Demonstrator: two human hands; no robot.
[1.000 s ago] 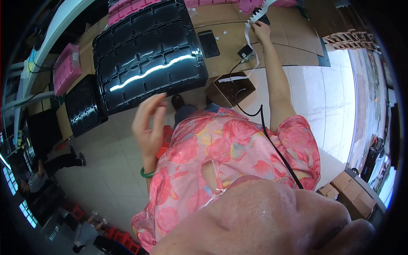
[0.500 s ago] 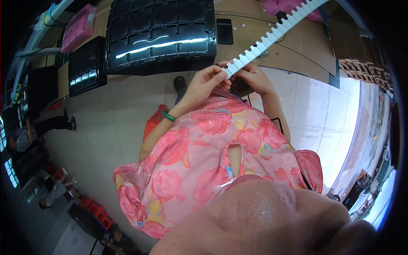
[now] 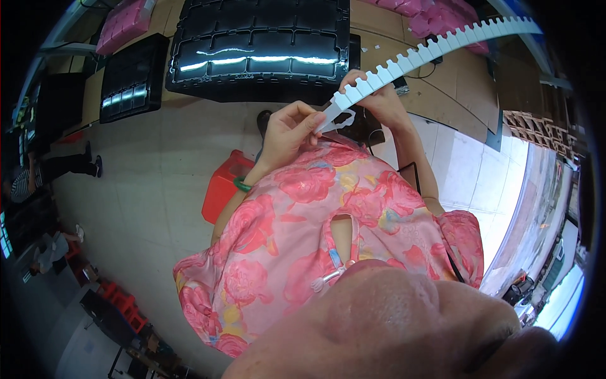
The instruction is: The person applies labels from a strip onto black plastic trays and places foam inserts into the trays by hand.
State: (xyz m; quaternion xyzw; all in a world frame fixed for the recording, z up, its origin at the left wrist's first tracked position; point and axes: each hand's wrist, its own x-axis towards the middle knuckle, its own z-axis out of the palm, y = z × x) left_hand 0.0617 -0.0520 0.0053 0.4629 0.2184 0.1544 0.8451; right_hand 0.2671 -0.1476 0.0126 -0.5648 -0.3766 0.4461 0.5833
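Right hand has moved apart from the left hand, up along the white toothed strip; the left pinches its lower end, the right curls behind it, grip hidden; its long axis slants upper-right above the desk, teeth upward; floor lies below the desk's edge, black tray leftward.

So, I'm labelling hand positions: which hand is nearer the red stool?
Left. In the picture, the left hand is above and right of the red stool; the right hand is farther off, higher and more to the right.
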